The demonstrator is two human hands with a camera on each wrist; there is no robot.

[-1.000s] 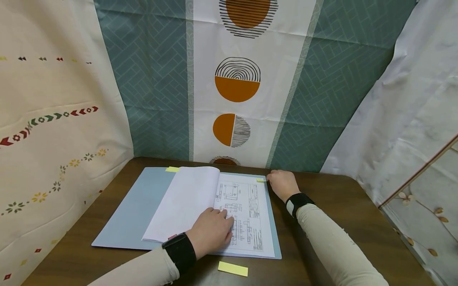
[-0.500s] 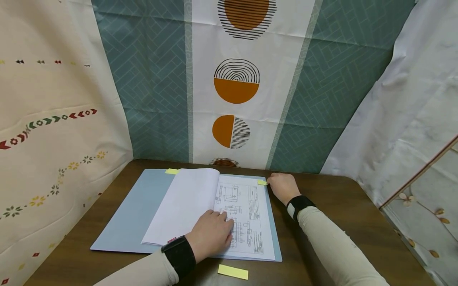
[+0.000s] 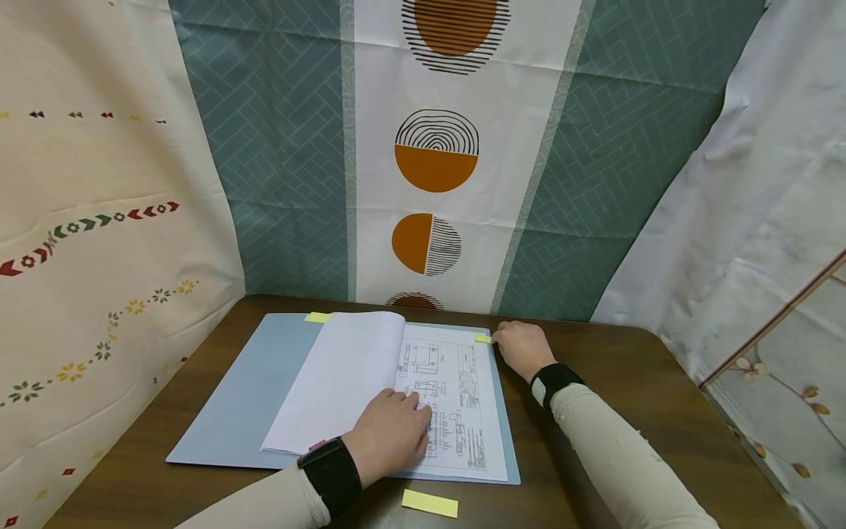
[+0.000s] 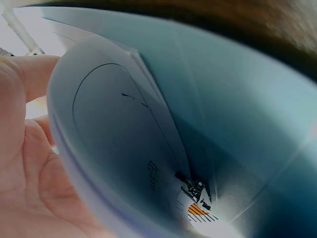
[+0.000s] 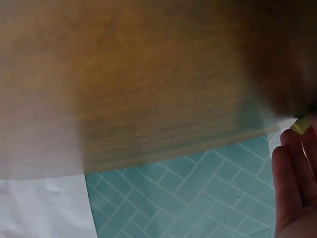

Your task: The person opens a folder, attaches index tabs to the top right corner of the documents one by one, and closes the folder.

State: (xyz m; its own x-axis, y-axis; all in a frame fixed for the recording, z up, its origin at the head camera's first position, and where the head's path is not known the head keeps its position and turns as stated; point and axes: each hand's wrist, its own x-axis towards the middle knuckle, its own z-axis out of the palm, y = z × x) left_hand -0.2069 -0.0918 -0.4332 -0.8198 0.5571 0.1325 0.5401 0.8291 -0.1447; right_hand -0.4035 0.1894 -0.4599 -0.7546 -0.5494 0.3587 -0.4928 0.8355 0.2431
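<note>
A blue folder (image 3: 225,419) lies open with a stack of white sheets in it. My left hand (image 3: 390,433) rests on the printed drawing page (image 3: 476,411), its fingers laid out near the fold. At that page's upper right corner, my right hand (image 3: 523,348) pinches the outer end of a yellow sticky tab (image 3: 483,338), which juts past the page edge. The right wrist view shows the yellow tab (image 5: 299,125) at the fingertips. In the left wrist view, the turned-over sheets (image 4: 114,134) curl beside my left hand (image 4: 44,173).
A yellow sticky strip (image 3: 429,504) lies on the brown table (image 3: 615,360) in front of the folder. Another yellow tab (image 3: 317,317) sticks out at the top of the turned-over sheets (image 3: 337,375). A patterned cloth (image 3: 291,184) hangs behind the table.
The camera view shifts slightly. My right hand's fingers show a little more of the yellow tab than a second ago. The left hand stays on the page.
</note>
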